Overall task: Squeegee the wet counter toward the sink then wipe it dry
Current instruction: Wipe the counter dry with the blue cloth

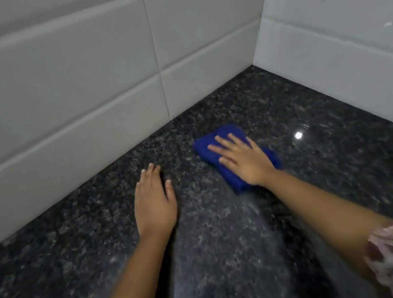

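Apparently at the drying step: right hand [244,164], fingers flat and spread, presses a folded blue cloth [219,150] onto the granite counter [347,148] near the tiled corner, left hand [153,201] resting open and empty (no squeegee or sink visible).

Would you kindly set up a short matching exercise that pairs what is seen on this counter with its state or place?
Column one:
1. left hand
2. right hand
3. blue cloth
4. tiled wall

Column two:
A. folded, pinned under a palm
B. flat on the bare counter
C. stands behind the counter
D. pressing down on the cloth

Pairs: 1-B, 2-D, 3-A, 4-C
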